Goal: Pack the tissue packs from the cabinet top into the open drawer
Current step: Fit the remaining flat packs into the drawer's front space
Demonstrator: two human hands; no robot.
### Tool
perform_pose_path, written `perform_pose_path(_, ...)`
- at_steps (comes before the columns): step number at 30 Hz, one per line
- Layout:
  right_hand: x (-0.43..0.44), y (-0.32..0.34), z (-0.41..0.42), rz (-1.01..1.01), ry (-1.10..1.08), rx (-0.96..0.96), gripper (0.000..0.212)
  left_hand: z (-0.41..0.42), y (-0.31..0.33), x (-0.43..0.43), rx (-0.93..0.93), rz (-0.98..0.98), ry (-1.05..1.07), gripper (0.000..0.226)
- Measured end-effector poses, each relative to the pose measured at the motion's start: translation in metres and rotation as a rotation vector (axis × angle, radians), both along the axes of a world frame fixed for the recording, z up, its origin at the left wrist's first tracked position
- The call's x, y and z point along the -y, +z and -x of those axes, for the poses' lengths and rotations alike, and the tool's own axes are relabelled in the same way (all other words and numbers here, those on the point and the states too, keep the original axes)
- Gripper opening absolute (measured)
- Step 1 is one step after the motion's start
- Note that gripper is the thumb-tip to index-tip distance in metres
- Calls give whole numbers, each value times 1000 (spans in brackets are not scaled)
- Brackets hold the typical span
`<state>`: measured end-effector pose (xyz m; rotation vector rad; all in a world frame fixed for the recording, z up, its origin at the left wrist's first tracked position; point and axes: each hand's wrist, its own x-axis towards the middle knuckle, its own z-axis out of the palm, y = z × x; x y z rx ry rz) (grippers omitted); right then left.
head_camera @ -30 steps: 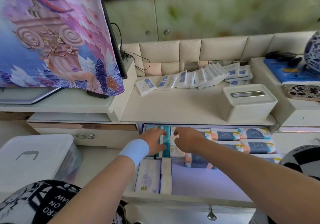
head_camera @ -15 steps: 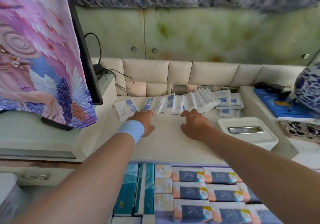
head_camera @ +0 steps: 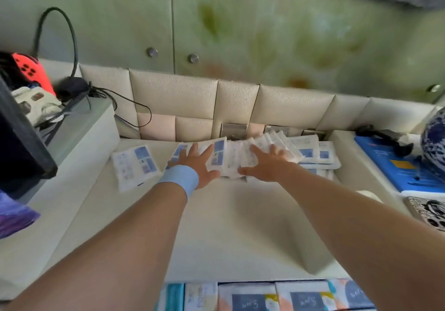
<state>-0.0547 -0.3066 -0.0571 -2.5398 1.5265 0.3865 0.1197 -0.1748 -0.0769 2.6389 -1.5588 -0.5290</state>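
Note:
A row of small white-and-blue tissue packs (head_camera: 228, 163) leans along the back of the cream cabinet top (head_camera: 228, 226). My left hand (head_camera: 195, 163), with a blue wristband, presses on the row's left part, fingers over the packs and thumb at their front. My right hand (head_camera: 267, 163) presses from the right, so a bunch is squeezed between both hands. One pack (head_camera: 134, 166) lies alone to the left. A flat pile of packs (head_camera: 317, 154) sits to the right. The open drawer (head_camera: 252, 296) shows at the bottom edge, filled with larger tissue packs.
A screen's dark edge (head_camera: 19, 142) juts in at left, on a raised shelf with a red controller (head_camera: 29, 69) and black cables (head_camera: 72, 86). At right lie a blue book (head_camera: 397, 166) and a blue-and-white vase (head_camera: 435, 142). Padded panels back the cabinet.
Both hands rose from the drawer, crossed the cabinet top and now press on the row of packs. The view has moved forward and closer, and the drawer has slipped to the bottom edge.

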Motion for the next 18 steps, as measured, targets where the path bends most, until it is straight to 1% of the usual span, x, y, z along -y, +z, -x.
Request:
perform_pose_path(1, -4, -7, -2, -17, 4, 24, 102, -4, -6, -1, 17, -13, -13, 76)
perform_pose_path(3, -16, -13, -8, -29, -12, 101, 100, -6, -12, -4, 52, 12, -12, 64)
perform_pose_path(5, -31, -13, -13, -49, -28, 155, 100, -7, -5, -7, 52, 59, 45, 51)
perform_pose_path(6, -38, -12, -13, -59, -26, 168, 100, -7, 1, -7, 51, 61, 68, 49)
perform_pose_path(9, -50, -11, -9, -83, 23, 149, 93, -5, 21, -10, 100, -16, 97, 55)
perform_pose_path(10, -52, -11, -6, -92, 52, 134, 89, -3, 26, -11, 135, -10, 119, 58)
perform_pose_path(13, -51, 2, 6, -116, 178, 126, 72, 5, 36, -12, 187, 132, 174, 57)
perform_pose_path(15, -47, 16, 17, -112, 249, 227, 55, 12, 39, -7, 139, 241, 122, 50)
perform_pose_path(16, -42, 23, 23, -75, 255, 302, 47, 18, 40, -2, 102, 277, 74, 48)
perform_pose_path(18, -19, 32, 37, 110, 197, 391, 35, 32, 39, 9, 64, 318, -38, 50)
